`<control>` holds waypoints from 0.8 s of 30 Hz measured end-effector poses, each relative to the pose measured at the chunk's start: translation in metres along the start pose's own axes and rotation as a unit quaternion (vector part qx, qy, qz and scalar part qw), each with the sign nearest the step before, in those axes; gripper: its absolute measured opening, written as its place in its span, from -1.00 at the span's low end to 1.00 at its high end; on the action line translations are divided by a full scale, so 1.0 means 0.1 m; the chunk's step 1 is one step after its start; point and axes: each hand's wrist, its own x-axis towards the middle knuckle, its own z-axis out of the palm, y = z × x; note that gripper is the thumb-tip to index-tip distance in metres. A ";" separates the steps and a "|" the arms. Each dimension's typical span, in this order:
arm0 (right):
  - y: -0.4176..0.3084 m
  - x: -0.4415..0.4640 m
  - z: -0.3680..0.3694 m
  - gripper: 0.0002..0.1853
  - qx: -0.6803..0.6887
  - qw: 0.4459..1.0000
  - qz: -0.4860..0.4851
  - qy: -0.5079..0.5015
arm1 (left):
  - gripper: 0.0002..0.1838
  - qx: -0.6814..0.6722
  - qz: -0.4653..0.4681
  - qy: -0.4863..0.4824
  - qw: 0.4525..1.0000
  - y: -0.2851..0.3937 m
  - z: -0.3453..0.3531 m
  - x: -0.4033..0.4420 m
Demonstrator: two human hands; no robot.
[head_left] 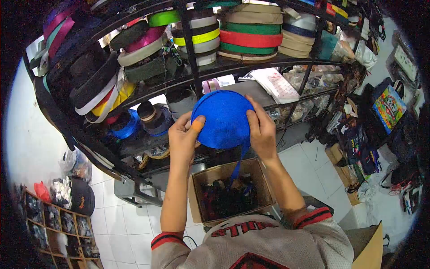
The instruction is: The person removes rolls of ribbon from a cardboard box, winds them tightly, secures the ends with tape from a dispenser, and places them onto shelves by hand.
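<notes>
Two bare hands on my feed, one blue roll between them! The left hand (182, 130) grips its left edge, thumb pressed to the flat face, one orange wrap (197, 125) around that thumb; the right hand (263, 129) clasps the right edge, fingers bent round it. The blue roll (221, 119) is a thick round disc of woven-looking strap, held up in front of the shelf rack, and one loose tail (237, 167) hangs off its lower right, flat and narrow.

Below I count one open cardboard box (195, 197), four-sided, brown, with a dark jumble inside too murky for me to number. Onto the far shelf rack (190, 49), black-framed, and it's stacked with rolls! In the middle stack I get two green bands and one red roll (251, 38) sandwiched between them; to its left, one neon-yellow roll (197, 37); further left, one bright green roll (163, 18) and one glossy magenta roll (145, 39). Near left, one dark cap (82, 197) with a curved crown, by a wooden rack (42, 207) of square compartments. Pale, smooth square tiles (120, 217) cover the floor.
</notes>
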 end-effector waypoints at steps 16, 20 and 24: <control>0.23 -0.31 -0.08 -0.67 0.001 0.979 0.004 -0.202 | -0.61 0.135 -0.022 -0.044 0.990 -0.18 -0.10 -0.19; 0.20 -0.35 -0.15 -0.67 0.012 0.967 0.037 -0.251 | -0.63 0.185 -0.061 -0.100 0.976 -0.22 -0.20 -0.24; 0.36 -0.51 -0.05 -0.73 0.042 0.981 0.047 -0.182 | -0.67 0.308 0.013 -0.084 0.948 -0.32 -0.21 -0.35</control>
